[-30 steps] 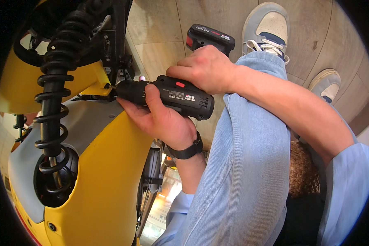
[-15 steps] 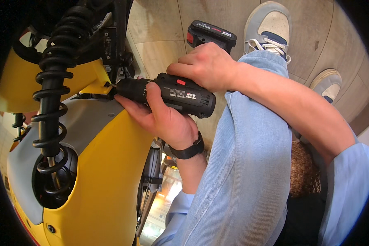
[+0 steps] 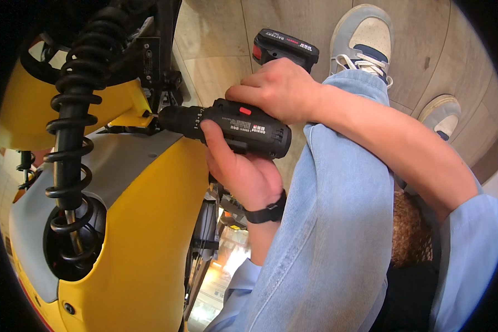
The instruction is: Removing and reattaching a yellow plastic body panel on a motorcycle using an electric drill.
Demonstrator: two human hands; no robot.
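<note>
A black cordless drill (image 3: 254, 130) lies level, its chuck end pointing left at a yellow bracket (image 3: 135, 113) on a vehicle. My right hand (image 3: 285, 88) is closed around the drill's handle, and the battery pack (image 3: 286, 47) sticks out beyond it. From the near side my left hand (image 3: 246, 174) holds the drill's body, thumb lying along its side; the other fingers are hidden beneath. At the bracket a small fastener (image 3: 146, 113) meets the drill's tip, though the bit itself barely shows.
On the left stands a black coil-spring shock absorber (image 3: 74, 133) in front of yellow and grey body panels (image 3: 149, 210). My jeans-covered leg (image 3: 343, 205) is close on the right. A shoe (image 3: 365, 36) rests on the wood-look floor (image 3: 216, 33).
My left hand has slid back along the drill, away from the chuck and toward me, uncovering the front end. The right hand and drill stay nearly in place.
</note>
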